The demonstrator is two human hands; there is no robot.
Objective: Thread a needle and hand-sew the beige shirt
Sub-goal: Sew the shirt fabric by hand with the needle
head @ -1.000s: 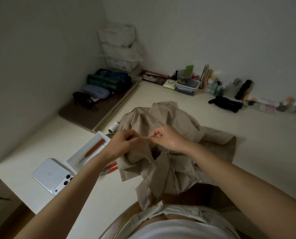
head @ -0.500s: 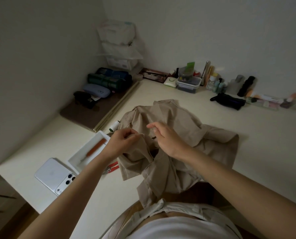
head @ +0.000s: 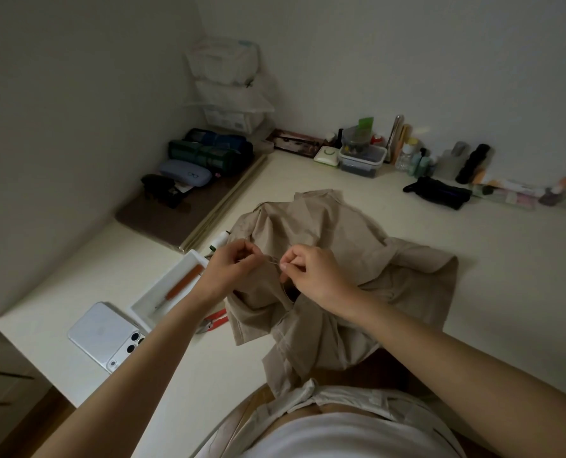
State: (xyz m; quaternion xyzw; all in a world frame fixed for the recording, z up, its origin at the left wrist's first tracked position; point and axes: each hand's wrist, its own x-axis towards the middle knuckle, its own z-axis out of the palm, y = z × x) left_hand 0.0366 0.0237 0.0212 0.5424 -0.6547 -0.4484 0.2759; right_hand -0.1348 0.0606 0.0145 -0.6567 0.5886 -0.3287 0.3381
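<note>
**Pinching the needle (head: 269, 259) over the beige shirt (head: 341, 239)**

The left hand (head: 232, 271) and right hand (head: 311, 276) are meeting fingertip to fingertip, each pinching an end of the thin needle; any thread is too fine to make out. The beige shirt is lying crumpled on the table (head: 489, 259), under both hands. A thread spool (head: 221, 239) is sitting just beside its left edge.

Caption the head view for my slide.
Over the crumpled beige shirt, the left hand and right hand pinch what looks like the needle between them.
</note>
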